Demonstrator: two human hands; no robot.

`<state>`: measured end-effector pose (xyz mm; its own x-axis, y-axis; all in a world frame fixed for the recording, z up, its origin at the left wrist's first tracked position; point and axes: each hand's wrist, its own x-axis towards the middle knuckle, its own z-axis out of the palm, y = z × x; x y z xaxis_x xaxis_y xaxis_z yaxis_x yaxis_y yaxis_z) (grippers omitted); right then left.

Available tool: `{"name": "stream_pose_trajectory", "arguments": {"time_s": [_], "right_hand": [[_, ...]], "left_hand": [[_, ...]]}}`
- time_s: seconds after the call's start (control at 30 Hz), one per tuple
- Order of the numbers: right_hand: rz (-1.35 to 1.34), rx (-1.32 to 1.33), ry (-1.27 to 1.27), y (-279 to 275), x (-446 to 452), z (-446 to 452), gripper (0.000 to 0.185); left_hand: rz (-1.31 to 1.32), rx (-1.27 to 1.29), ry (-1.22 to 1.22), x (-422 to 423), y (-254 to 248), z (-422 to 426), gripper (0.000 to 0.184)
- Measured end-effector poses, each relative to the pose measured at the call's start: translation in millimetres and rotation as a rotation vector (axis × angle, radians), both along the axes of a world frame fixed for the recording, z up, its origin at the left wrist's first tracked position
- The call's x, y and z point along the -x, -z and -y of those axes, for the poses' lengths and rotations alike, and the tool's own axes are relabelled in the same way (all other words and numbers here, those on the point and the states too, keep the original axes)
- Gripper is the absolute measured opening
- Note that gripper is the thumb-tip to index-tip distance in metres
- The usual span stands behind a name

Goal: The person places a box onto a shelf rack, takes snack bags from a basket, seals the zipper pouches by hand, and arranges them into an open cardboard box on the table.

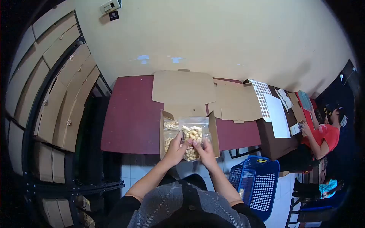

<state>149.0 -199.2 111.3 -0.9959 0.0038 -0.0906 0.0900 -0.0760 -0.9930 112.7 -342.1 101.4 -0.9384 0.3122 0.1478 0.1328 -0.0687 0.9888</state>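
Between my hands is a clear plastic bag of cashews, its flat unfilled top edge pointing away from me. My left hand grips its left side, thumb pressed on the front. On the opposite side my right hand grips it too, the two thumbs nearly meeting. The bag is over an open cardboard box whose lid lies folded back on the table. Inside the box, at the left, are other bags of pale nuts, partly covered by my left hand and the held bag.
The dark red table carries another unfolded cardboard box and sticker sheets. A blue plastic basket stands on the floor at right. Boxes fill the shelf rack at left. A person in red sits at right.
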Motion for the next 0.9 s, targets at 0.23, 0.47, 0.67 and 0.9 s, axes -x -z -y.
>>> {"name": "stream_pose_trajectory", "arguments": {"time_s": [0.23, 0.47, 0.67, 0.9], "right_hand": [[0.029, 0.072, -0.081, 9.0, -4.8, 14.7, 0.041], [-0.064, 0.025, -0.041, 10.3, -39.9, 16.8, 0.041], [-0.106, 0.167, 0.206, 2.2, -91.0, -9.2, 0.041], [-0.133, 0.272, 0.068, -5.6, -154.1, -32.0, 0.052]], "left_hand": [[-0.027, -0.042, -0.083, -18.6, -0.5, 15.5, 0.044], [-0.056, -0.038, 0.054, -46.7, 21.7, 9.4, 0.043], [-0.17, 0.094, 0.098, -94.9, 4.6, -27.8, 0.056], [-0.044, -0.023, 0.176, -143.7, 4.2, -45.9, 0.049]]}}
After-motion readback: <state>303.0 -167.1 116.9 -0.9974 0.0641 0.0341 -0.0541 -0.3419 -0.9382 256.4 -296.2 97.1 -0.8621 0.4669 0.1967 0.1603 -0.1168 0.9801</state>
